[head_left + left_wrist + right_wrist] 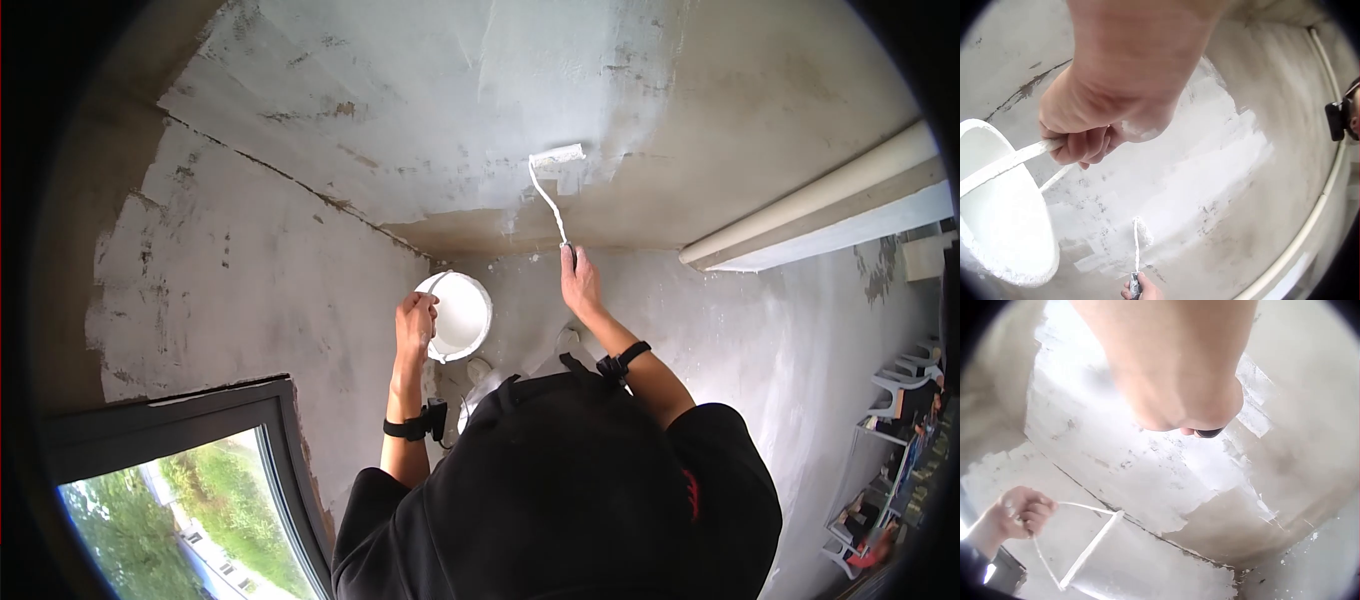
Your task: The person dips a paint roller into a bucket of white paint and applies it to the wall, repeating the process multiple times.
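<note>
My left hand (416, 322) grips the paint-smeared handle of a white bucket (487, 318), which hangs in front of me with white paint inside. In the left wrist view the fingers curl around the bucket handle (1013, 164), and the bucket (1041, 250) tilts at the left. My right hand (580, 284) holds a paint roller (557, 156) by its dark grip, fingers wrapped round it. The roller's white head lies over the patchy wall (450, 90), left of a bare, browner stretch. In the right wrist view my right hand (1191, 415) hides the roller almost wholly.
A dark-framed window (170, 395) sits at lower left. A pale pipe (820, 190) runs along the right. White plastic chairs (890, 390) and a rack with several objects stand at the far right. A dark crack (270, 175) crosses the left wall.
</note>
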{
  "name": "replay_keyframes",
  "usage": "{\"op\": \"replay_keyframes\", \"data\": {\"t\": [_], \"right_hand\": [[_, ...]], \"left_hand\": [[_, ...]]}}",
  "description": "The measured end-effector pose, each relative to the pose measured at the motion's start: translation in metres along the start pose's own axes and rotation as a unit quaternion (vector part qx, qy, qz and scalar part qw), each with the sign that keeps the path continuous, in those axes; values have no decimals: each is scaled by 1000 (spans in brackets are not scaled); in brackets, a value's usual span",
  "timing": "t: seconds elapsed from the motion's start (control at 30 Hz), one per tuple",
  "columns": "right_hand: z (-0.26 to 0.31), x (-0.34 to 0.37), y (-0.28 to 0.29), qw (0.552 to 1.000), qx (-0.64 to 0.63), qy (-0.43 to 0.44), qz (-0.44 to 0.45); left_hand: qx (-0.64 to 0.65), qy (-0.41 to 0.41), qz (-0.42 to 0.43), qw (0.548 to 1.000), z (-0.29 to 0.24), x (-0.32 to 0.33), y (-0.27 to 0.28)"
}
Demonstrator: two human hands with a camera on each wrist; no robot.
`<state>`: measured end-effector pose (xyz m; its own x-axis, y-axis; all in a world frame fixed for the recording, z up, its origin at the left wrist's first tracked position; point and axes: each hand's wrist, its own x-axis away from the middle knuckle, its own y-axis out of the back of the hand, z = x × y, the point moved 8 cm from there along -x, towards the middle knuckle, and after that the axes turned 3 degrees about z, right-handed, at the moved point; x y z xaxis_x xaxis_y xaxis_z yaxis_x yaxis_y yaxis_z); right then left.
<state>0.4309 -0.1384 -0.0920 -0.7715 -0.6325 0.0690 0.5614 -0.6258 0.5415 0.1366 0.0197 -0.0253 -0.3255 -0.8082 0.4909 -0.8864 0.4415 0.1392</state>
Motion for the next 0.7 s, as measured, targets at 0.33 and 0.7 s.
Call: {"op": "replay_keyframes", "data": {"t": [0.33,0.7], "right_hand": [[-1,-21,-55,986,79,-121,-76],[-39,-33,-63,977,134,-164,-23]], "left_hand": [[-47,-21,81,995,32,-16,58],[-88,21,28,995,61,-26,95]]}}
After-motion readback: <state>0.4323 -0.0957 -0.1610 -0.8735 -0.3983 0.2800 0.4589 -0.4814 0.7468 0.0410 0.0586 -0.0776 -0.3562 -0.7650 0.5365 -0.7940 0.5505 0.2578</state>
